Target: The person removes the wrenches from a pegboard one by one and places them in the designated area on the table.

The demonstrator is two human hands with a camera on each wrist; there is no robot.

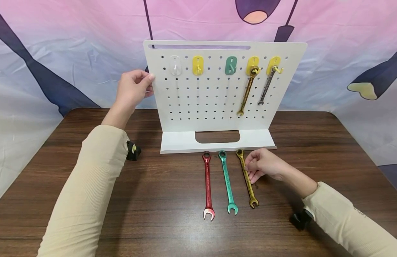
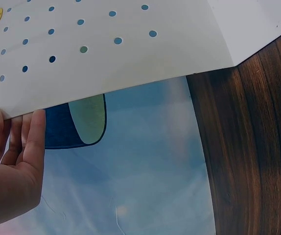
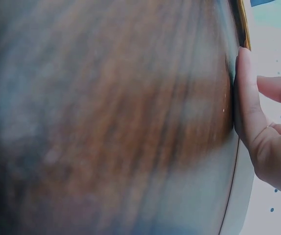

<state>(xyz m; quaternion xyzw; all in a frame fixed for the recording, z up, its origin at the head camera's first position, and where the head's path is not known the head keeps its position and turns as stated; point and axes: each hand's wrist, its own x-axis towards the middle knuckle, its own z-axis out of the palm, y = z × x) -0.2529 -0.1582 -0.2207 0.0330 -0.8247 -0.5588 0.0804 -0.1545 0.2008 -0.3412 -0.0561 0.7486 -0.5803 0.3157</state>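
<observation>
Your left grip [image 1: 132, 87] is pinching the pegboard [image 1: 185, 125]; your right grip [image 1: 265, 164] is touching the lying gold wrench [image 1: 248, 181], pinch unclear. You're likely handling stiff, slick metal, best balancing mid-shank.

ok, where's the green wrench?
Head view: the green wrench lies on the table, right of centre, between the red wrench and the gold wrench by the right hand, in front of the pegboard.

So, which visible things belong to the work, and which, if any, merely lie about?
Likely work things:
white pegboard
five hooks
red combination wrench
green combination wrench
gold combination wrench by right hand
hanging gold combination wrench
hanging dark combination wrench

Surroundings only:
wooden table
patterned backdrop
</observation>
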